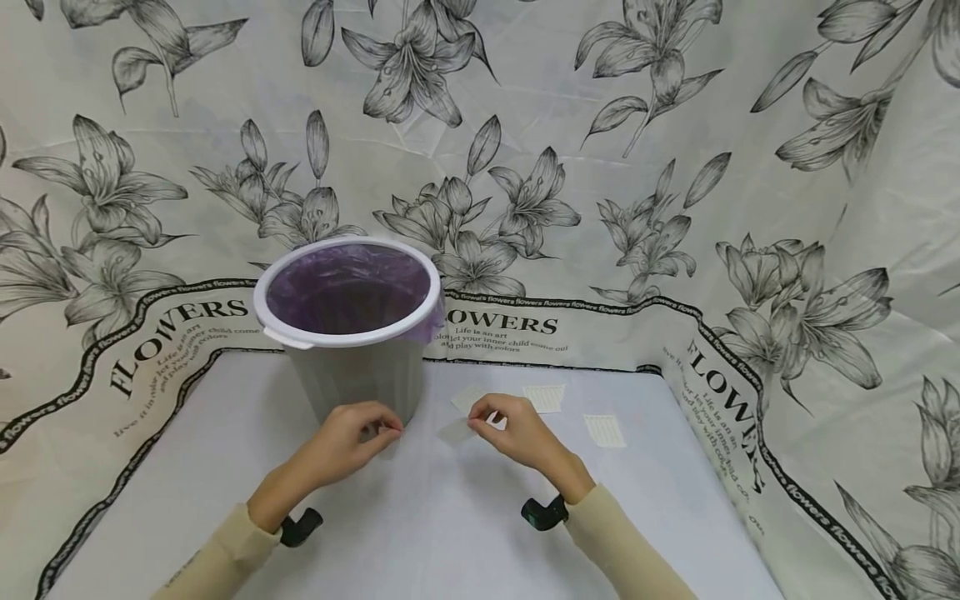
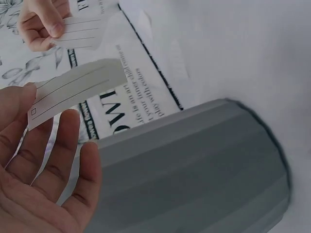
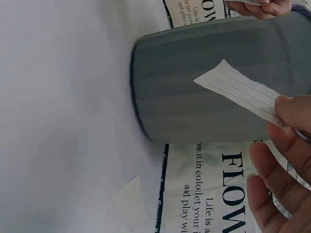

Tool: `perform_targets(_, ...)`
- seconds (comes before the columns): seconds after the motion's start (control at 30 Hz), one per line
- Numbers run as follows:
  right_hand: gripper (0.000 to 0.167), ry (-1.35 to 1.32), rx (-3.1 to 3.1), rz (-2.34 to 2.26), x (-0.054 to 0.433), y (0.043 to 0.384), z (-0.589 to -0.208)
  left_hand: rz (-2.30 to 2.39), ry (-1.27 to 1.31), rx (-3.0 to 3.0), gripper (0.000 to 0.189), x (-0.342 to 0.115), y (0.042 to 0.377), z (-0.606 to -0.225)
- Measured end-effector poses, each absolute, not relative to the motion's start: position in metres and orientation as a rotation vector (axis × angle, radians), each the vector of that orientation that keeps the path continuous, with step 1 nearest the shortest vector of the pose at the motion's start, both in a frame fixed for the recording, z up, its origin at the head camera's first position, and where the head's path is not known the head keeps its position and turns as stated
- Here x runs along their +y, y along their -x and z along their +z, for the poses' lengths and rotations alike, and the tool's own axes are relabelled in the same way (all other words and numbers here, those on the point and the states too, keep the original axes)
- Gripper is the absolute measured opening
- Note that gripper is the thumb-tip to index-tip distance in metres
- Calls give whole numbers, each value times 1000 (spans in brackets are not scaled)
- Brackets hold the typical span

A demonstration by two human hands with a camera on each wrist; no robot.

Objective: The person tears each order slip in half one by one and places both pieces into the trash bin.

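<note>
My left hand [image 1: 358, 435] is in front of the grey trash bin [image 1: 356, 379], pinching a torn strip of lined paper [image 2: 77, 87] between thumb and forefinger. Its other fingers are bent loosely in the left wrist view. To the right, my right hand [image 1: 517, 429] pinches another strip of lined paper [image 3: 243, 92] by one end, just above the table. Ragged edges show on both strips. A purple liner bag [image 1: 337, 292] lines the bin, held under its white rim [image 1: 345, 340].
Several paper pieces lie on the white table [image 1: 450, 533] beyond and right of my right hand, among them one lined piece [image 1: 543, 398] and another piece [image 1: 604, 431] farther right. A flower-printed cloth [image 1: 525, 108] hangs behind and along the sides.
</note>
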State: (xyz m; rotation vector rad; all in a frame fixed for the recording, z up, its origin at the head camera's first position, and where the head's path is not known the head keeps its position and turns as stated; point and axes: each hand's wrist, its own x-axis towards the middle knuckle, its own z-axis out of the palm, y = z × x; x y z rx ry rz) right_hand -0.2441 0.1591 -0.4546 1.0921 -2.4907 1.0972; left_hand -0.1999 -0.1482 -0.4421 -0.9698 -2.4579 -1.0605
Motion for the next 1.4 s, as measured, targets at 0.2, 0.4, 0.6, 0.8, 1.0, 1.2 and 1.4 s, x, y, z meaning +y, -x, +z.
perform_targets(0.2, 5, -1060, -2455, 1175, 153, 246, -450, -1033, 948, -2412, 11, -154, 198, -427)
perform_targets(0.4, 4, -987, -2433, 1255, 150, 246, -447, -1020, 991, -2349, 15, -161, 197, -418)
perform_targets(0.6, 5, -975, -2368, 1317, 144, 250, -440, -1000, 984, -2285, 19, -167, 195, -407)
perform_targets(0.8, 6, -947, -2357, 1348, 136, 251, -432, -984, 1015, -2254, 22, -172, 192, -392)
perform_targets(1.0, 7, -972, -2326, 1332, 127, 253, -419, -988, 1030, -2236, 24, -176, 192, -383)
perform_targets(1.2, 7, -1008, -2282, 1345, 126, 257, -408, -1056, 1008, -2187, 24, -176, 192, -376)
perform_targets(1.4, 6, -1080, -2232, 1314, 124, 265, -389, -1082, 1026, -2132, 26, -176, 193, -362)
